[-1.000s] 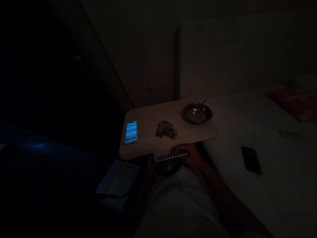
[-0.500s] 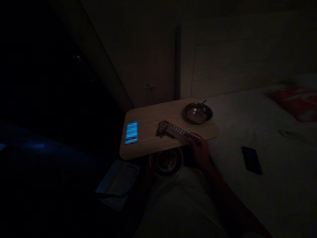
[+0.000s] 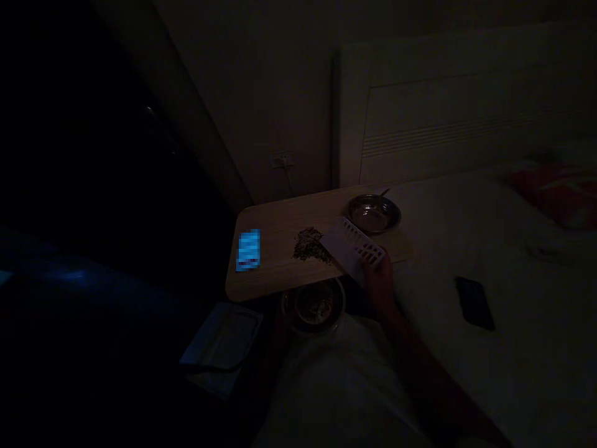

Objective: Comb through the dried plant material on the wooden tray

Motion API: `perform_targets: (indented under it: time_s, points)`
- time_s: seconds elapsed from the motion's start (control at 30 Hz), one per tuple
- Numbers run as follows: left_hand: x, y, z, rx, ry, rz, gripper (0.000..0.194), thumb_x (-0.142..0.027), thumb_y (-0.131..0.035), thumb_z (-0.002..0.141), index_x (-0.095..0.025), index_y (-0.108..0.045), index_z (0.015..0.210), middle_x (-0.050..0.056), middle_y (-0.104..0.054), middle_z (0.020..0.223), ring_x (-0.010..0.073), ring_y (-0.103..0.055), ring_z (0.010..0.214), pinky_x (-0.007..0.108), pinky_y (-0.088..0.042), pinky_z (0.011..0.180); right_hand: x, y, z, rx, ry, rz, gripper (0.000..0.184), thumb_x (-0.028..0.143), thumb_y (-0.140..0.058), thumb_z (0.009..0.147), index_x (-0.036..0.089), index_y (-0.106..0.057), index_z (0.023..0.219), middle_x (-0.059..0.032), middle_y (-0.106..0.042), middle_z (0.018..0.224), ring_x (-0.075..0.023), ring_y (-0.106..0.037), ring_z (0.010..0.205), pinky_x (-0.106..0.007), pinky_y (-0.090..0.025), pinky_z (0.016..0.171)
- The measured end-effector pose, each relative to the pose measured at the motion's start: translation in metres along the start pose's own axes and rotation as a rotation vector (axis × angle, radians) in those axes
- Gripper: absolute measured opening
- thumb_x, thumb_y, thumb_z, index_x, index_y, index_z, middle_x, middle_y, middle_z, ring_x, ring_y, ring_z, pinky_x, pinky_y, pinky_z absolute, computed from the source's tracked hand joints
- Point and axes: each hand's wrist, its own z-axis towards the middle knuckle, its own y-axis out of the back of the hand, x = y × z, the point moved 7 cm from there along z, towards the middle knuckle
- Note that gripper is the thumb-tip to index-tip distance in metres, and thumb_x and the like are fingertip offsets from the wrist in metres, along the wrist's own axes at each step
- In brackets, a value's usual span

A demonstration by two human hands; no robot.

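In the head view, gripping a flat, pale slotted panel (image 3: 342, 246) by its near right end with the right fingers (image 3: 372, 266), thumb side uppermost. Smooth and probably plastic, with a broad plain strip and a row of narrow openings along the far side. Reaching leftward and away from the fingers, with the left corner right at the edge of a loose, speckled heap of small dark grains (image 3: 310, 244). Too dark to tell whether touching the wooden tabletop (image 3: 275, 218), pale, finely grained and round-cornered.

Beyond the right fingers, near the panel's far end, a shiny, round metal bowl (image 3: 373, 214) with a thin handle (image 3: 385, 192) showing at the rim. Well to the left of the fingers, on the same wood, a bright blue rectangular screen (image 3: 248, 250).

Nearer and to the left of the right fingers, below the tabletop's near edge, a second round bowl (image 3: 314, 307), glossy-rimmed, with speckled bits inside. At this bowl's left rim, the left fingers (image 3: 285, 317), nearly lost in shadow; cannot tell whether gripping or merely touching.

Farther left, low down, a flat, pale box-like thing (image 3: 221, 348) crossed by a dark band. To the right of the right fingers, on the soft whitish bed (image 3: 433, 249), a dark, flat phone (image 3: 474, 303); farther off, a crumpled red cloth (image 3: 555, 193).
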Motion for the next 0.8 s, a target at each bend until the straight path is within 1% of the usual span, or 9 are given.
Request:
perform_targets:
  time_s: [0.07,0.17,0.33,0.43,0.63,0.8]
  points:
    - [-0.001,0.0,0.001,-0.007,-0.012,0.002,0.071,-0.035,-0.079,0.064,-0.023,-0.06,0.131,0.009,-0.06,0.141,0.0371,-0.043,0.14,0.047,-0.035,0.115,0.003,-0.001,0.0,0.013,0.029,-0.019,0.034,0.03,-0.061,0.083,0.021,-0.058,0.115,-0.005,-0.069,0.105,-0.0205,-0.063,0.091,-0.034,-0.05,0.083]
    - [-0.002,0.001,0.002,-0.027,-0.017,0.013,0.07,-0.034,-0.081,0.06,-0.022,-0.063,0.126,0.01,-0.062,0.138,0.0383,-0.042,0.139,0.048,-0.033,0.115,0.013,-0.006,-0.001,0.081,0.093,-0.052,0.026,0.027,-0.059,0.085,0.02,-0.062,0.109,-0.005,-0.071,0.1,-0.0205,-0.064,0.088,-0.032,-0.05,0.08]
    - [-0.003,0.0,-0.001,0.014,-0.008,0.007,0.067,-0.036,-0.078,0.066,-0.023,-0.061,0.13,0.009,-0.061,0.141,0.0353,-0.045,0.138,0.047,-0.035,0.114,0.029,-0.019,-0.004,0.222,0.19,-0.13,0.025,0.029,-0.056,0.09,0.021,-0.068,0.11,-0.0059,-0.075,0.103,-0.0226,-0.068,0.094,-0.034,-0.052,0.084]
    - [-0.002,-0.001,-0.001,0.02,-0.005,0.017,0.07,-0.037,-0.078,0.066,-0.023,-0.06,0.131,0.008,-0.06,0.142,0.0351,-0.045,0.138,0.047,-0.036,0.113,0.035,-0.026,-0.007,0.264,0.242,-0.164,0.026,0.029,-0.054,0.092,0.022,-0.071,0.111,-0.0056,-0.075,0.106,-0.0228,-0.069,0.096,-0.035,-0.053,0.087]
    - [0.0,0.003,0.004,-0.036,-0.026,0.041,0.073,-0.036,-0.081,0.059,-0.022,-0.062,0.128,0.01,-0.061,0.14,0.0375,-0.043,0.139,0.047,-0.035,0.114,0.04,-0.041,-0.008,0.3,0.27,-0.133,0.028,0.025,-0.053,0.094,0.024,-0.072,0.113,-0.0047,-0.076,0.111,-0.0224,-0.07,0.102,-0.034,-0.054,0.091]
    - [-0.001,0.0,0.001,0.005,-0.013,0.018,0.072,-0.035,-0.078,0.065,-0.024,-0.059,0.133,0.009,-0.06,0.142,0.0354,-0.046,0.138,0.046,-0.037,0.113,0.035,-0.05,-0.009,0.344,0.257,-0.105,0.027,0.027,-0.053,0.095,0.025,-0.073,0.113,-0.0045,-0.075,0.113,-0.0226,-0.07,0.105,-0.035,-0.054,0.093]
